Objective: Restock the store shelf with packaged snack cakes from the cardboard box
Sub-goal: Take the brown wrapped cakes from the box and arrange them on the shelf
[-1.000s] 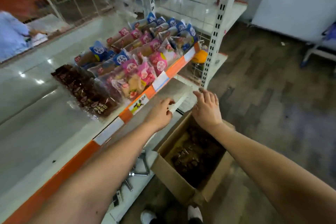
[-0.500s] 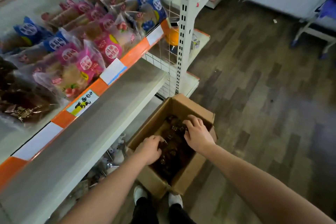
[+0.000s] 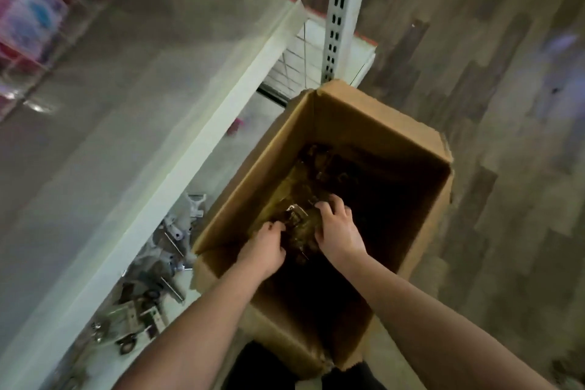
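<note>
An open cardboard box [image 3: 373, 114] stands on the floor beside the shelf unit. Dark packaged snack cakes [image 3: 319, 168] lie in its shadowed bottom. Both my hands are down inside it. My left hand [image 3: 264, 247] and my right hand [image 3: 337, 228] curl their fingers round the two ends of one clear-wrapped snack cake pack [image 3: 297, 220]. The grey shelf [image 3: 142, 104] with its white front edge runs along the left. Blurred pink packs [image 3: 28, 13] show at the top left.
A white slotted upright post [image 3: 337, 16] rises just behind the box, with a wire grid panel beside it. Metal brackets and small hardware [image 3: 152, 294] lie on the bottom shelf left of the box. Wood-pattern floor [image 3: 490, 168] spreads to the right.
My view has tilted down and closer to the box. Both hands went from above the box down into it and now grip a pack.
</note>
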`<action>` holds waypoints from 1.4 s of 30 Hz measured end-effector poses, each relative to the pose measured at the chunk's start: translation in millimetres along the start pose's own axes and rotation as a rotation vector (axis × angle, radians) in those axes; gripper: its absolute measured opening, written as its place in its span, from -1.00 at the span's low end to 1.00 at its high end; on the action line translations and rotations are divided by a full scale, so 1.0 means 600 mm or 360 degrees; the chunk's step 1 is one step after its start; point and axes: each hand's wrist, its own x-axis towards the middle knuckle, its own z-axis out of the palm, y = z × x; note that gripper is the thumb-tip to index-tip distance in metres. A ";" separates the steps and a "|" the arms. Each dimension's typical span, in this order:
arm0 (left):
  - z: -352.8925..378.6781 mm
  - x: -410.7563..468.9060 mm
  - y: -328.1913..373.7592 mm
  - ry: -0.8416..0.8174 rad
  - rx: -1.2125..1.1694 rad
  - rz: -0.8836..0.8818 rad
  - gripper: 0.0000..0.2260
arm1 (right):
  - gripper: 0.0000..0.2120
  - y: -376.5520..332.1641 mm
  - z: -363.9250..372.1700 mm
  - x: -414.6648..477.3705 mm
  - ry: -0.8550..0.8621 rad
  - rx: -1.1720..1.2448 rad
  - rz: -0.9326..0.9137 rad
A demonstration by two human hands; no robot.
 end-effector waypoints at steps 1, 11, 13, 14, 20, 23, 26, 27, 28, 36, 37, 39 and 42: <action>0.009 0.032 -0.008 0.0007 0.0033 -0.0016 -0.54 | -0.44 0.005 0.023 0.025 -0.0016 -0.0014 0.0041; 0.113 0.238 -0.062 -0.0654 0.0540 -0.0177 -0.25 | -0.38 0.036 0.201 0.198 -0.0430 -0.0074 -0.0250; 0.111 0.261 -0.063 -0.0645 0.0602 -0.0145 -0.23 | -0.29 0.034 0.222 0.211 -0.0431 -0.0179 -0.0303; 0.112 0.271 -0.061 -0.0629 0.0613 -0.0146 -0.21 | -0.27 0.034 0.231 0.216 -0.0389 -0.0228 -0.0307; 0.142 0.268 -0.061 -0.0354 0.0679 -0.0160 -0.19 | -0.36 0.051 0.250 0.226 -0.0219 -0.0336 -0.0367; 0.144 0.263 -0.072 -0.0221 0.0540 -0.0063 -0.19 | -0.38 0.058 0.247 0.220 -0.0195 -0.0293 -0.0292; 0.142 0.268 -0.077 -0.0207 0.0418 -0.0014 -0.12 | -0.35 0.058 0.238 0.211 -0.0211 -0.0314 -0.0188; 0.139 0.268 -0.077 -0.0219 0.0386 -0.0021 -0.14 | -0.33 0.061 0.236 0.209 -0.0219 -0.0347 -0.0135; 0.135 0.268 -0.075 -0.0223 0.0344 -0.0040 -0.20 | -0.30 0.066 0.231 0.206 -0.0228 -0.0370 -0.0055; 0.068 0.196 -0.030 -0.0040 -0.0022 -0.0001 -0.39 | -0.20 0.056 0.128 0.160 -0.0126 -0.0030 0.0201; 0.059 0.180 -0.021 -0.0013 -0.0053 -0.0003 -0.37 | -0.21 0.050 0.112 0.152 -0.0066 -0.0024 0.0195; 0.032 0.139 0.001 0.0034 -0.0121 0.0001 -0.30 | -0.23 0.034 0.066 0.127 0.0042 -0.0004 0.0162; -0.020 0.081 0.038 0.0038 -0.0249 0.0023 -0.21 | -0.28 0.009 -0.015 0.086 0.0190 0.0029 0.0082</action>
